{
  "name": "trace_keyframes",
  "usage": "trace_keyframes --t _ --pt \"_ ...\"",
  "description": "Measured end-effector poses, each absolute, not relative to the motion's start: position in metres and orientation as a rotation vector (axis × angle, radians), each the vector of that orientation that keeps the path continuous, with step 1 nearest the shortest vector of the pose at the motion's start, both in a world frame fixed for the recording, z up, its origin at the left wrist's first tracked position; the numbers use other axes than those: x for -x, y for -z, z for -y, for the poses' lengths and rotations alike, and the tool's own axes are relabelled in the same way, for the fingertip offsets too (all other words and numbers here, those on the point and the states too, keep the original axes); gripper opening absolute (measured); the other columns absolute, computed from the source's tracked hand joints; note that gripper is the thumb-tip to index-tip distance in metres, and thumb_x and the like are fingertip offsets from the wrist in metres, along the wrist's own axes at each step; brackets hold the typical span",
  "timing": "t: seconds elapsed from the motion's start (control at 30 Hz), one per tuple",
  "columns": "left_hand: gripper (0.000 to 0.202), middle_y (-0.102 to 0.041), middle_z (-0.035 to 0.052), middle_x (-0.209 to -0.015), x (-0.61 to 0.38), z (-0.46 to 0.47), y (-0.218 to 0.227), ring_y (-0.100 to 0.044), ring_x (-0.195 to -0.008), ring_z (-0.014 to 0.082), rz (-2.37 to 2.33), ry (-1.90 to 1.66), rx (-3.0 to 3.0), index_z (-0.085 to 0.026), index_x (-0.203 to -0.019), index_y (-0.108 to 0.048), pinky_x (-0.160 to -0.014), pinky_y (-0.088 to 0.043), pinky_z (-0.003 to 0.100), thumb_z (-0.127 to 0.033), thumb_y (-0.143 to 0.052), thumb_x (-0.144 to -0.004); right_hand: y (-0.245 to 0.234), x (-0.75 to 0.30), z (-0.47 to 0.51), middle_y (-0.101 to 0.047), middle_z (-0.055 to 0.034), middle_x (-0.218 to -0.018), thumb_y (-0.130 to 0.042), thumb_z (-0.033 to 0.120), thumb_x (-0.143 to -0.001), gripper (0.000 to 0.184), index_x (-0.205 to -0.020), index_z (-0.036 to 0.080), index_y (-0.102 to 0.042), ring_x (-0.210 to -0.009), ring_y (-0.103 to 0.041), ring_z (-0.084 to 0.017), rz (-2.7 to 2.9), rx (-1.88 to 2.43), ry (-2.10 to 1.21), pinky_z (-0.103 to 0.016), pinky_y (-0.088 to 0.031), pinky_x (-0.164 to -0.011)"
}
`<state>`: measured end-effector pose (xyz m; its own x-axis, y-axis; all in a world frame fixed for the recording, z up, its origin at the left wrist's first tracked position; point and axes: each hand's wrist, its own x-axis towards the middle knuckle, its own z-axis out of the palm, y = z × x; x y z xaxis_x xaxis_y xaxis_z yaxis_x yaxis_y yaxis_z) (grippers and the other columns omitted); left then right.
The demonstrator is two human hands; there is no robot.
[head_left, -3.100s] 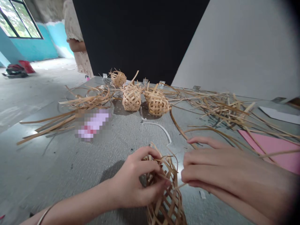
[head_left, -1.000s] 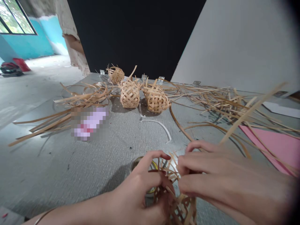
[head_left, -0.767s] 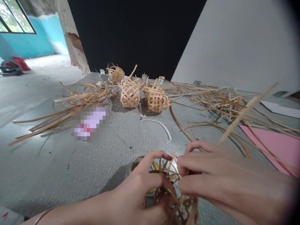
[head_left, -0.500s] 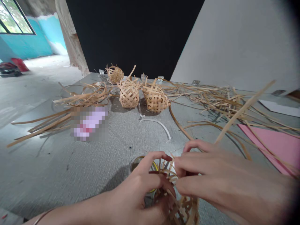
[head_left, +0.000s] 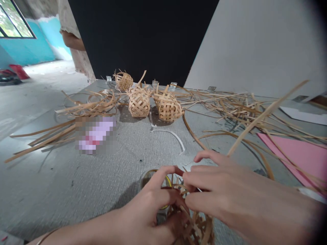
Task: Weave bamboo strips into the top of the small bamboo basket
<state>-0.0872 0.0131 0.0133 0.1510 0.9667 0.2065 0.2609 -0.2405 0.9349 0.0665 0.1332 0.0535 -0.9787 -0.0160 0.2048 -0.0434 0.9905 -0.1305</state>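
A small basket [head_left: 204,228] woven from flat tan strips is low in the view, partly hidden by my hands. My left hand [head_left: 153,200] curls its fingers and thumb around the basket's near left side, gripping it. At its open rim my right hand [head_left: 219,185] pinches a weaving strip [head_left: 265,114], whose long free end rises to the upper right past the knuckles. The pinched spot itself is hidden by the fingers. Just behind my left hand stands a round clear container [head_left: 146,178] with a yellow ring, mostly covered.
Three woven baskets, one of them this middle one [head_left: 139,103], stand toward the back. Loose strips lie in heaps at left [head_left: 94,105] and right [head_left: 235,107]. Pink paper [head_left: 296,158] is at right, a white curved strip [head_left: 173,134] in the middle. A person's arm [head_left: 74,41] shows behind the black panel [head_left: 143,37].
The view has shifted slightly. My right hand has moved a little left over the basket rim, and the strip's free end leans further right. The background person's arm has come into sight.
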Motion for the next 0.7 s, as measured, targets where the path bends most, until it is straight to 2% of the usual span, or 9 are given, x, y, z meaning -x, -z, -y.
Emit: trace_keyframes --t 0.1,0.23,0.5,0.67,0.7 --pt "0.023 -0.068 0.0153 -0.115 0.087 -0.014 -0.013 -0.05 -0.133 0.0252 -1.196 -1.142 -1.637 -0.015 -0.087 -0.072 -0.11 -0.046 0.042 -0.003 -0.054 -0.078 -0.052 -0.066 -0.134 -0.062 0.0081 -0.06 -0.058 0.001 -0.069 0.026 -0.059 0.024 -0.055 -0.056 -0.054 -0.013 2.952 -0.083 -0.172 -0.039 -0.037 -0.076" --pt "0.025 -0.066 0.0151 -0.12 0.087 -0.015 -0.014 -0.045 -0.138 0.0246 -1.187 -1.117 -1.62 -0.015 -0.092 -0.072 -0.111 -0.045 0.041 -0.005 -0.052 -0.08 -0.048 -0.065 -0.135 -0.062 0.0087 -0.059 -0.061 0.001 -0.07 0.027 -0.058 0.024 -0.056 -0.054 -0.052 -0.012 2.862 -0.115 -0.183 -0.038 -0.037 -0.078" --pt "0.022 -0.068 0.0098 -0.107 0.086 -0.015 -0.014 -0.051 -0.13 0.0249 -1.222 -1.177 -1.514 -0.02 -0.081 -0.071 -0.107 -0.047 0.042 -0.008 -0.053 -0.077 -0.042 -0.063 -0.131 -0.06 0.0053 -0.059 -0.065 0.004 -0.066 0.025 -0.055 0.024 -0.054 -0.054 -0.049 -0.014 2.844 -0.058 -0.1 -0.042 -0.037 -0.082" --pt "0.02 -0.071 0.0054 -0.09 0.086 -0.011 -0.01 -0.053 -0.128 0.0261 -1.222 -1.203 -1.485 -0.025 -0.08 -0.072 -0.107 -0.047 0.046 -0.011 -0.058 -0.08 -0.042 -0.066 -0.129 -0.059 0.0048 -0.06 -0.062 0.006 -0.063 0.021 -0.058 0.025 -0.055 -0.053 -0.046 -0.014 2.818 -0.021 -0.114 -0.044 -0.034 -0.09" --pt "0.018 -0.071 0.0058 -0.093 0.086 -0.011 -0.009 -0.053 -0.128 0.0265 -1.225 -1.209 -1.478 -0.025 -0.081 -0.072 -0.106 -0.047 0.046 -0.013 -0.06 -0.08 -0.042 -0.066 -0.129 -0.058 0.0048 -0.06 -0.061 0.007 -0.063 0.02 -0.058 0.025 -0.054 -0.054 -0.047 -0.014 2.819 -0.022 -0.123 -0.044 -0.034 -0.089"
